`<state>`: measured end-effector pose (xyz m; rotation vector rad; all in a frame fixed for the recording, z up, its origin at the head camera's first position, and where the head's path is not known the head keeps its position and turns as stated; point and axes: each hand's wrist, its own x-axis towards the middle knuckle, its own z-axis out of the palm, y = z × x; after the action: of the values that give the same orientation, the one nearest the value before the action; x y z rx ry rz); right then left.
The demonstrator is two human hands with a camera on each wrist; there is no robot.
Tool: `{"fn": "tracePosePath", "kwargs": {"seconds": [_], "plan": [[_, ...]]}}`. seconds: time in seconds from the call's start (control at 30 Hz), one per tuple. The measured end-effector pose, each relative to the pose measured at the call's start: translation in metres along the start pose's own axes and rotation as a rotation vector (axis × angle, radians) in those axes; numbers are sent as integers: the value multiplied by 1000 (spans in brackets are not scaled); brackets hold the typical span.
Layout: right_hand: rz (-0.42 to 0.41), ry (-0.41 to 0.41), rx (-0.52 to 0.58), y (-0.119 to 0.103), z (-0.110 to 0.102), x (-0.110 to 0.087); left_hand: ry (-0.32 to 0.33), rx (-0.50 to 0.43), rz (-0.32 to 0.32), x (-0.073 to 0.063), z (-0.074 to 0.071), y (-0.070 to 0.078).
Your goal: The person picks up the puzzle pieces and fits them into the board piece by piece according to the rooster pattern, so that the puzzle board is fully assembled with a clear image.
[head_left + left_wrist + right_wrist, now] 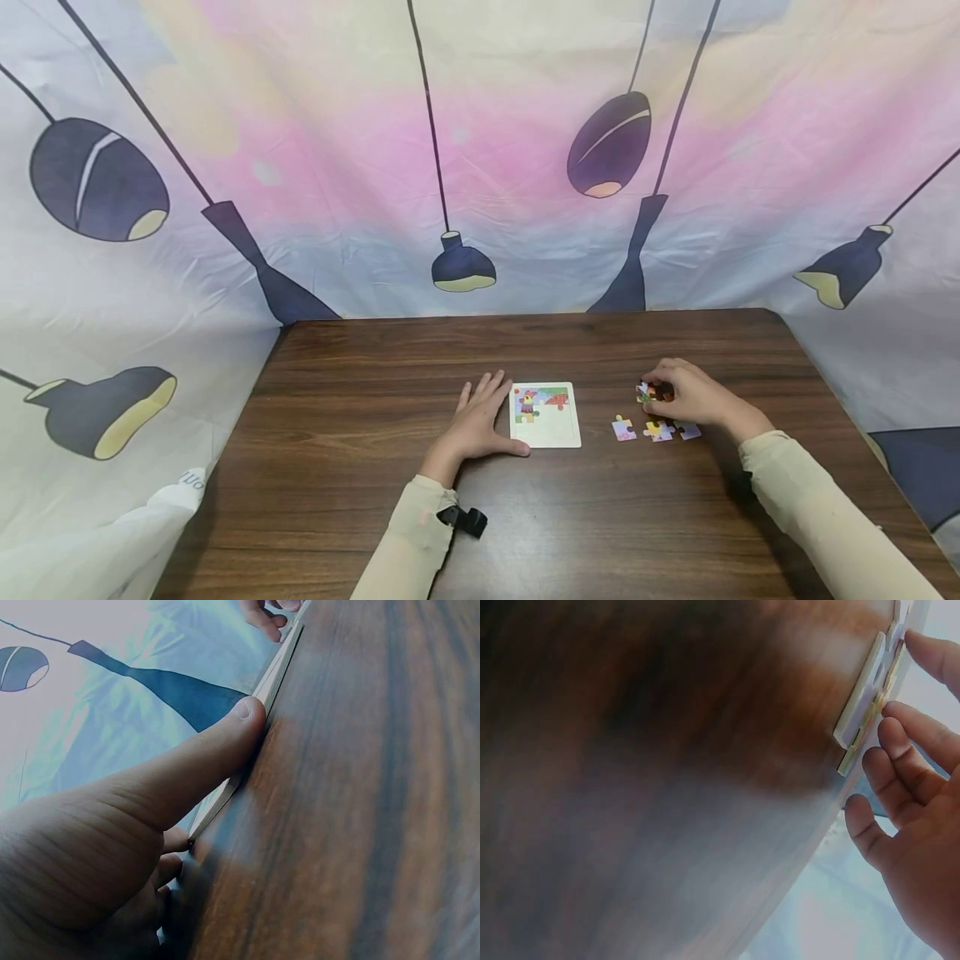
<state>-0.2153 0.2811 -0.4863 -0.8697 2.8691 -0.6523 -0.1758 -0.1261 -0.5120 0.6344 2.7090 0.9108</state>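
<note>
A square jigsaw board [550,432] with a white border lies on the table, its upper part filled with coloured pieces and its lower part bare. My left hand [478,419] rests against its left side, fingers spread, the thumb at the near corner. In the left wrist view, that thumb [244,724] touches the board's edge. To the right, my right hand [693,393] pinches a jigsaw piece [645,392] between thumb and fingers, partly hidden by the hand. In the right wrist view, the fingertips [892,711] are right at the edges of flat pieces.
Loose jigsaw pieces lie just in front of my right hand: a lilac one [623,428], a yellow and lilac one [659,431] and another lilac one [687,431]. A printed cloth [360,183] with lamp pictures hangs behind the brown wooden table [570,533].
</note>
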Motion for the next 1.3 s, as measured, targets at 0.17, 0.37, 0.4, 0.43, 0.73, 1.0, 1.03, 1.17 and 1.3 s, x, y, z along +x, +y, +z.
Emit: {"fn": "tracePosePath", "kwargs": {"seconds": [0.17, 0.37, 0.4, 0.43, 0.73, 1.0, 1.03, 1.17, 1.3], "plan": [[-18, 27, 13, 8, -1, -3, -6, 11, -7, 0, -1, 1], [-45, 30, 4, 5, -5, -3, 5, 11, -4, 1, -3, 1], [-45, 30, -4, 4, -5, -3, 8, 9, -1, 1, -3, 0], [-44, 30, -14, 2, -5, -3, 5, 12, -4, 1, -3, 0], [-9, 25, -107, -4, 0, -2, 12, 7, 0, -1, -1, -1], [-13, 58, -64, 0, 2, -4, 9, -2, 4, -2, 0, 0], [-11, 61, -63, 0, 2, -4, 8, 0, 3, -2, 0, 0], [-15, 73, -51, -2, 2, -3, 4, 5, 3, -2, 0, 1], [-38, 78, -33, -8, 3, 2, 6, -6, 4, -2, 0, 1]]}}
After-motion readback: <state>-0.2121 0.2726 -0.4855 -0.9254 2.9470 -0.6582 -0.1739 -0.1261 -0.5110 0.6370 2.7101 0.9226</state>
